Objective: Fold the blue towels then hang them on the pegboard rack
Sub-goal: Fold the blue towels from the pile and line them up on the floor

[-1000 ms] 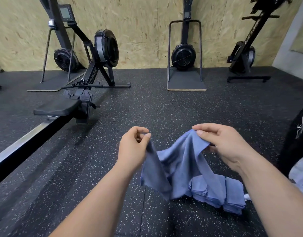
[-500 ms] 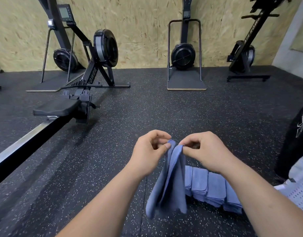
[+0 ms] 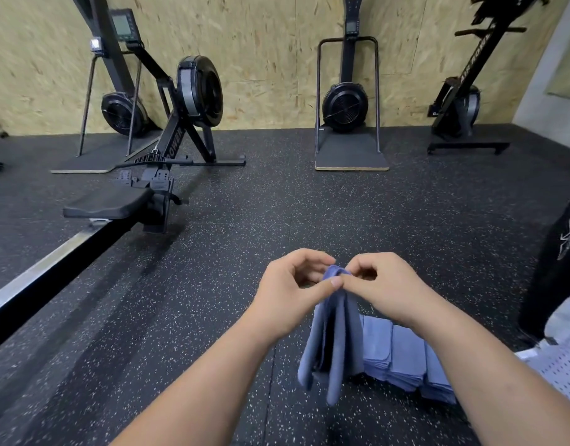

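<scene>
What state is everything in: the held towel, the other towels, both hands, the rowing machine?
held towel, doubled over, hanging from its pinched top.
left hand, pinches the towel's top.
right hand, pinches the same top.
towels on the floor, folded, lined up in a row.
rowing machine, unused, seat empty.

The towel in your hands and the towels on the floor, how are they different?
The held towel hangs in the air, pinched at its top by the left hand and the right hand; the floor towels lie on the floor. The held towel droops in loose long folds; the floor towels are folded small, side by side. Both are blue.
</scene>
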